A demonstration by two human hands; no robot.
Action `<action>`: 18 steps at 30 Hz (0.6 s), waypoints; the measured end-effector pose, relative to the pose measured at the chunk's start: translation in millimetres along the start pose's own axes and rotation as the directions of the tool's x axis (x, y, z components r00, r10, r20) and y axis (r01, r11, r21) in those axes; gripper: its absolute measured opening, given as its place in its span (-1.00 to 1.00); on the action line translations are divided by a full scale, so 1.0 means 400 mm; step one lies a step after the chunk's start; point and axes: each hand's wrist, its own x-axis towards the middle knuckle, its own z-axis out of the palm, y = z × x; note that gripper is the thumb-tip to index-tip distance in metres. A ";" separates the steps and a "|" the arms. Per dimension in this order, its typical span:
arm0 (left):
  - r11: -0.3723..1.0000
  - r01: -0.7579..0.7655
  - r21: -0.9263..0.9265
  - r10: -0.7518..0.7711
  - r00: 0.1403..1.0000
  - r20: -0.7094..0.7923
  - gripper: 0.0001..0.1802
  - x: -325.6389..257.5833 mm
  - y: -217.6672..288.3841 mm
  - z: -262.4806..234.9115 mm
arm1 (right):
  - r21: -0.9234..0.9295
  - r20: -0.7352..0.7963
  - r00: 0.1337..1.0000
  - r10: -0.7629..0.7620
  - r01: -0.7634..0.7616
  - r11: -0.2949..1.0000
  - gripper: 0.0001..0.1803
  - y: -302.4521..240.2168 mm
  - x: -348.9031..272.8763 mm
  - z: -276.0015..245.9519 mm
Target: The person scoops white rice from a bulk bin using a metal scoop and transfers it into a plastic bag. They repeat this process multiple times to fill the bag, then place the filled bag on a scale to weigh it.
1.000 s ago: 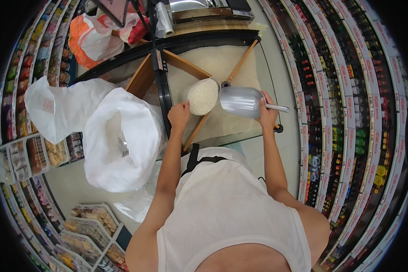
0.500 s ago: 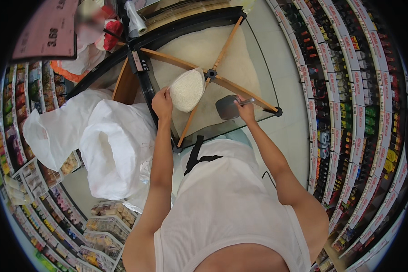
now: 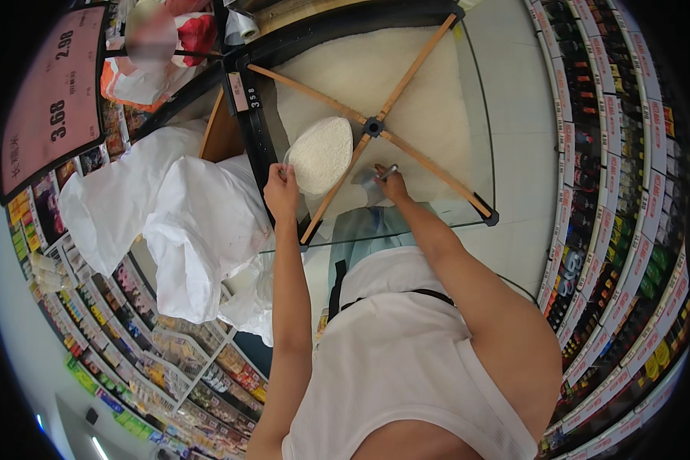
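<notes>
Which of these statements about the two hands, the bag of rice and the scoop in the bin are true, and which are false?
1. The left hand holds a clear bag of rice at its edge. True.
2. The right hand is empty. False: it grips the handle of a metal scoop.
3. The scoop is raised high above the bag. False: it is down at the rice in the bin.
4. Two wooden bars cross over the bin. True.
5. The white sacks lie to the person's right. False: they are on the person's left.
</notes>
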 end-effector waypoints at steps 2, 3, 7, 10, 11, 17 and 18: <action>1.000 0.028 -0.009 -0.028 1.000 0.013 -0.72 -0.016 -0.008 0.005 | -0.007 0.045 0.999 0.021 -0.021 1.000 -0.49 0.000 0.026 0.006; 0.999 0.041 -0.016 -0.041 0.999 0.020 -0.72 -0.025 -0.010 0.004 | 0.004 0.059 0.998 0.026 -0.026 1.000 -0.50 0.008 0.035 0.009; 0.997 0.054 -0.048 -0.051 0.997 0.059 -0.70 -0.025 -0.007 -0.010 | 0.140 0.058 0.993 0.101 -0.109 0.984 -0.50 0.043 0.033 0.008; 0.992 0.050 -0.113 -0.040 0.996 0.084 -0.68 -0.022 -0.044 -0.008 | 0.035 0.008 0.996 0.090 -0.090 0.995 -0.51 0.108 0.029 -0.009; 0.992 0.046 -0.116 -0.035 0.995 0.090 -0.67 -0.022 -0.060 -0.007 | 0.104 0.053 0.981 0.187 -0.192 0.976 -0.51 0.084 0.013 -0.032; 0.993 -0.064 -0.095 0.083 0.975 0.205 -0.55 -0.003 -0.076 -0.022 | 0.497 0.244 0.883 0.401 -0.469 0.730 -0.57 0.051 -0.088 -0.147; 0.993 -0.065 -0.094 0.085 0.969 0.231 -0.53 -0.001 -0.088 -0.021 | 0.520 0.205 0.882 0.425 -0.466 0.716 -0.58 0.000 -0.127 -0.166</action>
